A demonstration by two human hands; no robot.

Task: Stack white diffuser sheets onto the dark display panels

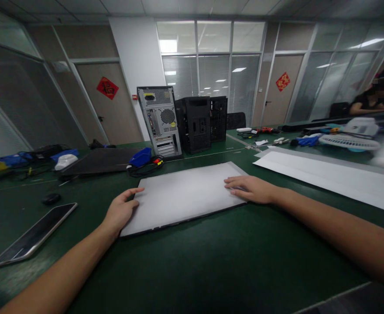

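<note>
A flat white panel (182,196) with a thin dark edge lies on the green table (211,266) in front of me. My left hand (121,211) rests at its left edge, thumb on top and fingers curled around the side. My right hand (249,188) lies flat on the panel's right end, fingers stretched out toward the left. Both hands touch the panel; it stays flat on the table.
A phone (35,235) lies at the left, a small dark object (50,199) beyond it. Three computer towers (161,120) stand at the back, with a dark panel (103,160) and blue item (141,157). A long white sheet (336,176) lies right. A person (375,98) sits far right.
</note>
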